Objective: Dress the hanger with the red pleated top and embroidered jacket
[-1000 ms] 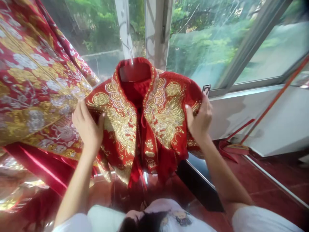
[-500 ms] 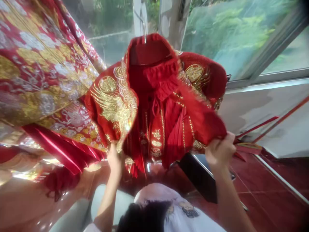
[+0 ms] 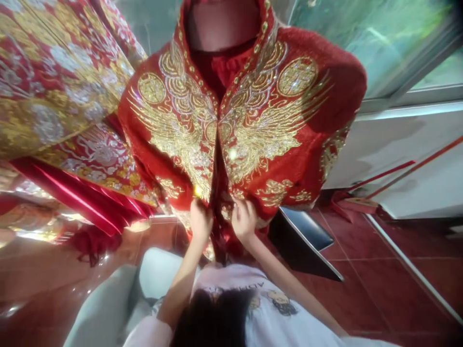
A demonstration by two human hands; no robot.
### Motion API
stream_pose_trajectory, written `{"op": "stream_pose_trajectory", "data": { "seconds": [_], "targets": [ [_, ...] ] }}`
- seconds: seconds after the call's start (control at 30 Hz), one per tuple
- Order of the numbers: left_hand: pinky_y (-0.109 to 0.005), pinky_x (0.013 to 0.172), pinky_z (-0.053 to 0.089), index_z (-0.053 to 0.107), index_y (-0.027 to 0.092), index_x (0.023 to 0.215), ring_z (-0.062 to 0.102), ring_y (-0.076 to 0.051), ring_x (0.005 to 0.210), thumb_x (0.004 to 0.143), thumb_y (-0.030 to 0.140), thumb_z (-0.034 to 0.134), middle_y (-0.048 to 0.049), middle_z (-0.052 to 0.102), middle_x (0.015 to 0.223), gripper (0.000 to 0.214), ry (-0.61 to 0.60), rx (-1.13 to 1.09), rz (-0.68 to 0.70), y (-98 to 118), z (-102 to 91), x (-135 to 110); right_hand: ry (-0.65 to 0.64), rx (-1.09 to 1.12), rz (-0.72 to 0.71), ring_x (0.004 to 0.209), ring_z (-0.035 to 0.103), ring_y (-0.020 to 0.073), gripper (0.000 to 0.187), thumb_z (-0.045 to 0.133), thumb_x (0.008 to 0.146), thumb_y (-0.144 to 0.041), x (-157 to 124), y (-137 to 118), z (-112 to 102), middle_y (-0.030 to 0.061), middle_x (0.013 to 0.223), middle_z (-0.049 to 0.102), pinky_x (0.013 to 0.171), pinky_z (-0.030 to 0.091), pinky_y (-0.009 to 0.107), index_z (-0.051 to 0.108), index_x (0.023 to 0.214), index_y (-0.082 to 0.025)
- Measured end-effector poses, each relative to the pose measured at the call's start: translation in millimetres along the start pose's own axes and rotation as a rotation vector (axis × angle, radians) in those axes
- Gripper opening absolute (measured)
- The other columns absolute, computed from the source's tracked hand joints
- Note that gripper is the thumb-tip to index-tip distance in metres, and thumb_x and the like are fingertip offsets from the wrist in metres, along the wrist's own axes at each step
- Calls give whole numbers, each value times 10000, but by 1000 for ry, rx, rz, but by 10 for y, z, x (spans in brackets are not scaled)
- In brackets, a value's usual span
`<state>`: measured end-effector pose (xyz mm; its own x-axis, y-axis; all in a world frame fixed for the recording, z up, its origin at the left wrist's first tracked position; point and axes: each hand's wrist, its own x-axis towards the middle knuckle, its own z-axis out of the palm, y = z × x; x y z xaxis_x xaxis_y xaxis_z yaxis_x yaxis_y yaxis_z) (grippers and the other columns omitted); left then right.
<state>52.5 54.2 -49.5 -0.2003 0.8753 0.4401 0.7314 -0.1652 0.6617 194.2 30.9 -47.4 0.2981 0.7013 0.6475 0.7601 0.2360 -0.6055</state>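
A red jacket (image 3: 307,168) with gold and silver embroidery hangs in front of me, its two front edges drawn close together below the collar. My left hand (image 3: 201,219) is closed on the left front edge, low down. Opposite it, my right hand (image 3: 244,218) grips the right front edge, fingers curled over the cloth. A narrow dark gap runs between the edges. Through the neck opening a red gathered garment (image 3: 226,67) shows inside, mostly hidden by the jacket.
Red, gold and silver patterned cloth (image 3: 65,101) hangs at the left, above shiny red satin (image 3: 83,197). A dark flat panel (image 3: 300,246) stands low behind the jacket. At the right, a red dustpan-like object (image 3: 358,205) and poles lean by the wall (image 3: 394,168) under a window.
Both hands have moved inward, bringing the spread jacket fronts together over the inner garment. The jacket now looks larger and higher in view.
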Motion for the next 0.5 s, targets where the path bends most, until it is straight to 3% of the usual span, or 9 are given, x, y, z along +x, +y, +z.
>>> {"op": "stream_pose_trajectory", "data": {
  "seconds": [0.03, 0.1, 0.17, 0.2, 0.33, 0.43, 0.5],
  "targets": [
    [-357, 733, 503, 527, 149, 987, 577, -206, 764, 742, 154, 525, -91, 591, 869, 246, -5, 4, -35, -97, 5, -15, 61, -76, 43, 1006, 562, 246, 282, 469, 921, -301, -63, 88, 24, 154, 1028, 600, 930, 458, 411, 621, 1103, -147],
    [-358, 750, 486, 518, 166, 955, 567, -212, 786, 750, 165, 527, -89, 577, 873, 205, -28, 22, -83, -252, -15, -53, 150, -228, 145, 1154, 478, 337, 503, 603, 831, -437, -129, 245, 97, 246, 1179, 530, 999, 384, 521, 576, 1173, -69],
    [-371, 763, 474, 512, 175, 927, 560, -227, 805, 749, 151, 507, -89, 564, 858, 179, -74, 42, -99, -353, -37, -61, 155, -323, 244, 1245, 384, 414, 733, 651, 757, -534, -86, 383, 202, 320, 1291, 439, 1024, 309, 604, 517, 1245, -4],
    [-378, 765, 469, 508, 179, 911, 556, -234, 809, 748, 143, 496, -89, 557, 849, 167, -98, 47, -93, -383, -46, -50, 145, -331, 277, 1257, 372, 425, 742, 623, 770, -539, -32, 446, 250, 331, 1310, 424, 1025, 297, 616, 505, 1260, 6],
    [-365, 739, 455, 474, 209, 813, 545, -234, 790, 749, 122, 482, -70, 542, 803, 108, -172, 30, -20, -350, -116, -3, 209, -190, 285, 1126, 537, 330, 476, 365, 888, -325, 133, 555, 281, 270, 1175, 562, 993, 401, 520, 542, 1211, -25],
    [-327, 694, 434, 461, 225, 750, 524, -210, 728, 750, 97, 486, -48, 538, 753, 130, -280, -35, 47, -164, -143, -83, 289, -74, 215, 1020, 613, 295, 421, 368, 862, -288, -5, 387, 244, 217, 1064, 628, 933, 474, 459, 571, 1163, -76],
    [-322, 701, 423, 468, 227, 728, 508, -207, 723, 770, 121, 515, -50, 538, 749, 123, -359, -168, -1, -11, -77, -151, 201, 8, 151, 1004, 627, 293, 382, 396, 849, -323, -146, 220, 287, 189, 1026, 650, 927, 493, 449, 620, 1085, -124]
  ]
}}
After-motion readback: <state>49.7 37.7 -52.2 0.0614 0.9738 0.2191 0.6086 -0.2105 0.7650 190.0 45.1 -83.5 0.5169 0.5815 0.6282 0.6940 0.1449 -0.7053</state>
